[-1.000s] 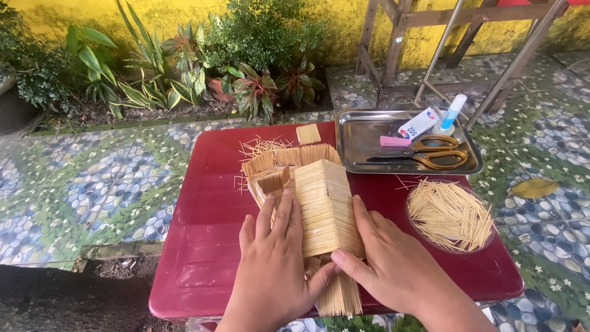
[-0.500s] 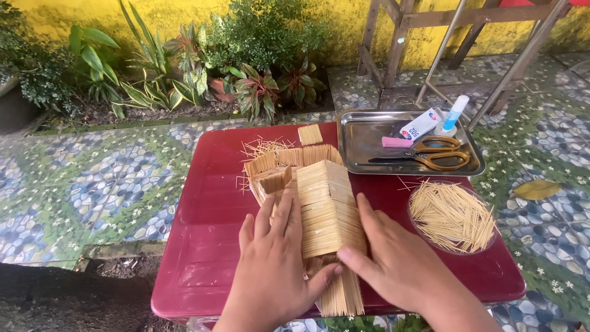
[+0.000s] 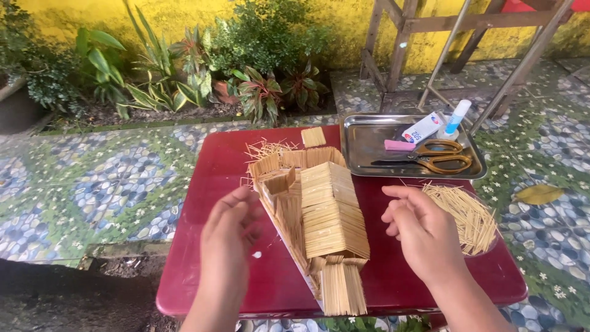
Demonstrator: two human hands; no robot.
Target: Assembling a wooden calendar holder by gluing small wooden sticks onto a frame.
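Both hands have let go since a moment ago. Back then they pressed flat on the little stick house; now they have pulled away to its sides. The left hand [image 3: 228,237] hangs open with loose, curled fingers and holds nothing. The right hand [image 3: 424,232] is open too, fingers a bit bent, and it holds nothing.

The stick house [image 3: 313,215] stands by itself between the hands, in the middle of the red table [image 3: 215,178]. It has not moved. Its stepped roof runs toward the person, and its near end reaches almost to the table's front edge.

There is a strip of bare red table on each side of the house, so each hand has some room. Just past the right hand lies a pile of thin sticks [image 3: 464,215], close to the table's right edge. Behind it sits a metal tray [image 3: 362,138] with scissors [image 3: 439,157], a glue bottle [image 3: 455,118] and a small tube [image 3: 421,129]. A small stick panel [image 3: 313,136] lies at the far edge. Green plants [image 3: 258,92] grow beyond the table.
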